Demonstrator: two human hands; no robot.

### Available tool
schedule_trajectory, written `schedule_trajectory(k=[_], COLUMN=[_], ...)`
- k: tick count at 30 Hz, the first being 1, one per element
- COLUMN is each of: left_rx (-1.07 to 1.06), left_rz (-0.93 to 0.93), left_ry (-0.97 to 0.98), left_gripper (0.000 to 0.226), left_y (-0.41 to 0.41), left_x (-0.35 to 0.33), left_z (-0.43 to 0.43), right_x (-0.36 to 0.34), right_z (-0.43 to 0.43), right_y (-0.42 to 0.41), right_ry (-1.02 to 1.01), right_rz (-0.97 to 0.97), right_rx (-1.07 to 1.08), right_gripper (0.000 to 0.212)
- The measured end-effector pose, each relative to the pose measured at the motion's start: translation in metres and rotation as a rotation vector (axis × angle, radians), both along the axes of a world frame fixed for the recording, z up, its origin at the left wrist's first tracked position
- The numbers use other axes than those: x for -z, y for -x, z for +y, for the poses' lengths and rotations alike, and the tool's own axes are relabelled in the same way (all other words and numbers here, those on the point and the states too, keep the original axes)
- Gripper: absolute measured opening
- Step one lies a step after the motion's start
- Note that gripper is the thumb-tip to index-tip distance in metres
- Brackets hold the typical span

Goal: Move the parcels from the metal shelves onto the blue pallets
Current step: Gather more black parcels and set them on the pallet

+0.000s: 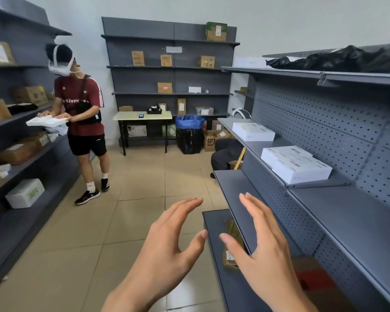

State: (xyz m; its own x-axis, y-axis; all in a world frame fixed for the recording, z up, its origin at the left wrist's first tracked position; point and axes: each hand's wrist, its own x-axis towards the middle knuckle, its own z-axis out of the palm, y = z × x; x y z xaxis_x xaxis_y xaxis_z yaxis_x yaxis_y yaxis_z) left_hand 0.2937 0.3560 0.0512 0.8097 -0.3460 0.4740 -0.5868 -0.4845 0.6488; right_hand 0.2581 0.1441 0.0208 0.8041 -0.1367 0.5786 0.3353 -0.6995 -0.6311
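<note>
My left hand (167, 242) and my right hand (260, 239) are both held out in front of me, fingers spread, palms facing each other, holding nothing. Between and below them a small brown parcel (231, 230) lies on the lowest grey metal shelf (214, 224) at my right, partly hidden by my right thumb. A red-and-brown box (311, 278) sits further in on the same shelf. Two white flat boxes (295, 163) and another white box (252, 131) rest on the upper right shelf. No blue pallet is in view.
Another person (81, 115) stands at the left shelves (20, 136) holding white parcels. Back shelves (169, 66) carry several cardboard boxes. A small table (142, 115), a blue-lined bin (189, 134) and cartons stand at the far wall. Tiled floor (122, 199) lies between the shelves.
</note>
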Motion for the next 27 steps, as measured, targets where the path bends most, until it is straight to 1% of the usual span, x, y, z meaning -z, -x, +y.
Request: schedule_trajectory(k=[7,16,27], left_rx=[-0.015,-0.045,0.006], left_rz=[-0.038,-0.041,-0.028], left_ry=[-0.019,-0.026,-0.021], left_gripper=[0.056,0.057,0.057], left_y=[-0.052,-0.099,-0.175], left_x=[-0.007,-0.005,-0.002], left_z=[-0.017,-0.016,0.003], right_x=[0.001,0.002,0.003], right_z=[-0.012,-0.005,0.016], right_y=[-0.062,-0.113,-0.173], right_ry=[0.002,0.021,0.049], right_rz=[-0.049,-0.078,-0.016], right_rx=[-0.037,-0.063,0.009], right_gripper=[0.079,0.078,0.080])
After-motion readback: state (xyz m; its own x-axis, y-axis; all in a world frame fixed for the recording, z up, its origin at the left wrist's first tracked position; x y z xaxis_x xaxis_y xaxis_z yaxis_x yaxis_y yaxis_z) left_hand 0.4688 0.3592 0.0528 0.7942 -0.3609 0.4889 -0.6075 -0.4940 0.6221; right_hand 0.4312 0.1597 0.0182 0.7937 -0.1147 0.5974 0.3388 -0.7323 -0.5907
